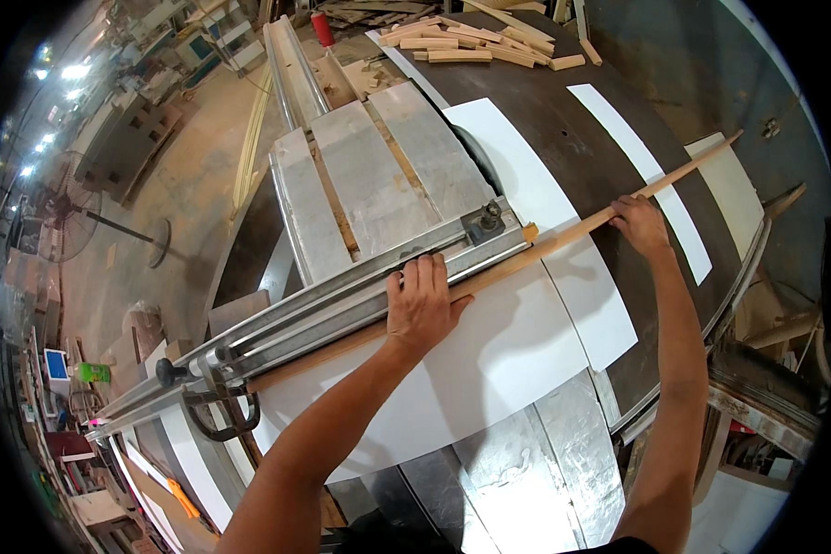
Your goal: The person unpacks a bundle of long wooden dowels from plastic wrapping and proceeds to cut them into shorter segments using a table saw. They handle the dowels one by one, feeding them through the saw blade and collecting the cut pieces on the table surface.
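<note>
A long, thin wooden strip (563, 242) lies diagonally along the metal fence (342, 320) of what looks like a sliding table saw. My left hand (418, 303) is closed over the fence, fingers hooked on its top and thumb along the strip. Farther right, my right hand (639, 223) grips the strip near its far end, which reaches past the hand. Under the strip is a large white sheet (499, 351). A metal stop block with a dark knob (489, 216) is fixed at the fence's right end. My fingertips are partly hidden.
Short wood offcuts (462, 55) are piled on the dark tabletop (586, 138), near a narrow white strip (642, 166). The grooved metal table (379, 185) lies beyond the fence. A black handle (223, 430) projects at lower left, above an orange cutter (183, 499). A fan (65, 208) stands left.
</note>
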The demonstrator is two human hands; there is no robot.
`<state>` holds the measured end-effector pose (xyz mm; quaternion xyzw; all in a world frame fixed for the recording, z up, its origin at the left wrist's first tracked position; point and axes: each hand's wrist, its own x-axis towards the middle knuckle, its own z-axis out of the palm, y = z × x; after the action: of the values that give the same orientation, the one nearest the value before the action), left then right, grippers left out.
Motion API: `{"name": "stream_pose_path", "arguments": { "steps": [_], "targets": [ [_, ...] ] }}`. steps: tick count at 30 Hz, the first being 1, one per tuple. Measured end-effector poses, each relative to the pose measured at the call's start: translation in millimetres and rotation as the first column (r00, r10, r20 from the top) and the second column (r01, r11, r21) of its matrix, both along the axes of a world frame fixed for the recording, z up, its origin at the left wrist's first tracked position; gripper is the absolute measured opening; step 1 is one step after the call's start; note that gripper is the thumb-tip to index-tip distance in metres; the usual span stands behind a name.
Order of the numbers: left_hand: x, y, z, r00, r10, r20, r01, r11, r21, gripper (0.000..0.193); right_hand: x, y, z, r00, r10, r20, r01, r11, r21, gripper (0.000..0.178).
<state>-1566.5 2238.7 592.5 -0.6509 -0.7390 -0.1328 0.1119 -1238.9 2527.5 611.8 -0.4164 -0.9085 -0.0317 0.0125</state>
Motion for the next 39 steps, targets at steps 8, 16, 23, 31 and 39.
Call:
{"name": "stream_pose_path", "arguments": {
  "steps": [8, 16, 23, 31, 39],
  "targets": [
    [5, 2, 0, 0.999, 0.033, 0.032, -0.031, 0.998, -0.050, 0.082, 22, 9, -30, 0.980, 0.108, -0.168, -0.105, 0.994, 0.027, 0.033],
    [5, 3, 0, 0.998, 0.039, 0.045, -0.037, 0.999, -0.035, 0.081, 19, 8, -35, 0.966, 0.078, -0.247, -0.081, 0.997, -0.002, 0.031],
    [5, 2, 4, 0.998, 0.044, 0.044, -0.042, 0.998, -0.056, 0.080, 13, 2, -30, 0.965, 0.023, -0.260, -0.033, 0.999, -0.035, 0.029],
    [4, 2, 3, 0.999, 0.019, 0.041, -0.019, 1.000, -0.017, 0.082, 14, 0, -33, 0.950, 0.039, -0.309, -0.046, 0.999, -0.014, 0.030],
    [3, 2, 1, 0.998, 0.018, 0.054, -0.016, 0.999, -0.043, 0.083, 13, -2, -32, 0.951, -0.006, -0.310, -0.010, 0.999, -0.049, 0.032]
  ]
}}
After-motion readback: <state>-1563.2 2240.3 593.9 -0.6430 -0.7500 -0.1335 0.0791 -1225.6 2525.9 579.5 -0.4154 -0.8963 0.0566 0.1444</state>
